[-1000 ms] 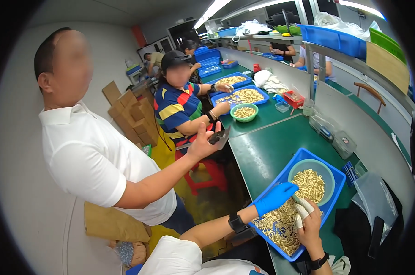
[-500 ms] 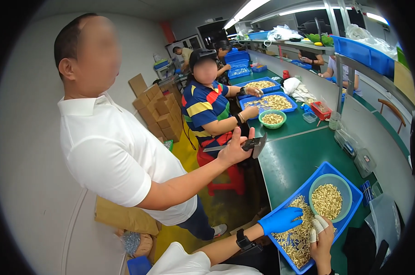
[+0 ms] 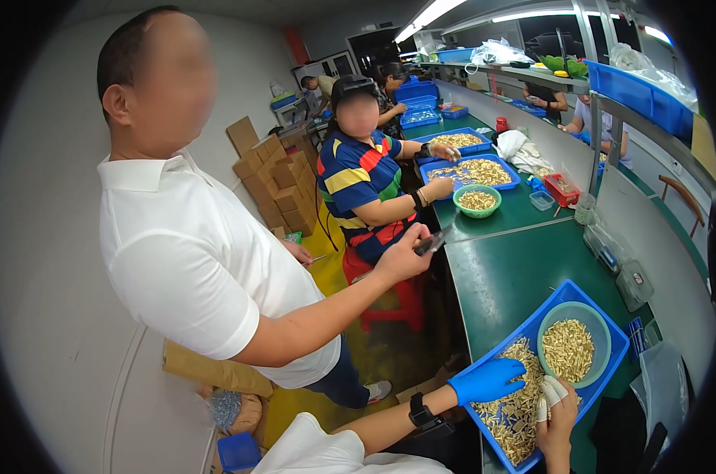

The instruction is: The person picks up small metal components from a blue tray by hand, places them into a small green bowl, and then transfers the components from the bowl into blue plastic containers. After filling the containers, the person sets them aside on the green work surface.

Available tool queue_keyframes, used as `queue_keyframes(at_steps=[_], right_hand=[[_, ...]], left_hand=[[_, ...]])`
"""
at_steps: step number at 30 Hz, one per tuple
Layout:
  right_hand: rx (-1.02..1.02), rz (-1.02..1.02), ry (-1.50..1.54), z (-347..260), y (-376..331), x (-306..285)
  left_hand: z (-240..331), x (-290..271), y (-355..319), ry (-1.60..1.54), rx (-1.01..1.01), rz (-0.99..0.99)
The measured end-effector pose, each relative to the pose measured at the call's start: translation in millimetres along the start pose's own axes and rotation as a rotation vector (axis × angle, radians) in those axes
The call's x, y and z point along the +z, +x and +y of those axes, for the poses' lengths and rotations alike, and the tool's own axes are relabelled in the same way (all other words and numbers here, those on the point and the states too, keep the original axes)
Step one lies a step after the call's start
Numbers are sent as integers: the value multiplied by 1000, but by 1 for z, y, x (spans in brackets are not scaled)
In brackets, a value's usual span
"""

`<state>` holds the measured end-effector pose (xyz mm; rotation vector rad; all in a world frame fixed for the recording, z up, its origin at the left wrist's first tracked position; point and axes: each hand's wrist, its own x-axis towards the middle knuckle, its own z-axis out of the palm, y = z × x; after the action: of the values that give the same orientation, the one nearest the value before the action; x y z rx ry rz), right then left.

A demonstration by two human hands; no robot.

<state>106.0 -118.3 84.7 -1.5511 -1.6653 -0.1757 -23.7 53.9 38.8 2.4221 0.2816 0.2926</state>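
A: Starting nearest, the left hand (image 3: 488,381) is seen in a blue glove, laid flat and unclenched on the heap of small brass pieces (image 3: 510,411) in the blue tray (image 3: 565,293). Nothing is seen to be gripped by it.

B: And the right hand (image 3: 557,412)?

A: It is raised at the tray's near edge, with white wraps on the fingertips (image 3: 549,391). The fingers are curled, but whether a piece is pinched cannot be told.

B: Which way is the heap set from the hands?

A: Directly under the left hand and just to the left of the right one. The left hand is the nearer, since the heap is touched by it.

B: How is the tray laid?

A: Its long axis is run from the near left to the far right across the green table (image 3: 508,272). At its far end a green bowl (image 3: 603,340) is set inside it, partly filled with the same pieces, well within reach of the right hand.

B: Can the direction of the single pieces be read?

A: No; they are heaped every way, and no common direction is shown.

B: Farther off?

A: A person in a white shirt (image 3: 200,268) is stood at the left, with a dark object (image 3: 432,241) held out over the table's edge. Beyond, more trays (image 3: 472,172) are being worked by seated people.
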Motion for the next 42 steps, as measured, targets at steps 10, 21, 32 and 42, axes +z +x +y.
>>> queue_keyframes(at_steps=[10, 21, 32, 42], right_hand=[[-5, 1, 36, 0, 1, 3], [6, -11, 31, 0, -3, 3], [12, -29, 34, 1, -3, 2], [1, -9, 59, 2, -4, 4]], left_hand=[[-6, 1, -3, 76, -14, 32], [-7, 6, -4, 59, 6, 77], [8, -8, -15, 347, 5, -71], [16, -5, -38, 497, 25, -97]])
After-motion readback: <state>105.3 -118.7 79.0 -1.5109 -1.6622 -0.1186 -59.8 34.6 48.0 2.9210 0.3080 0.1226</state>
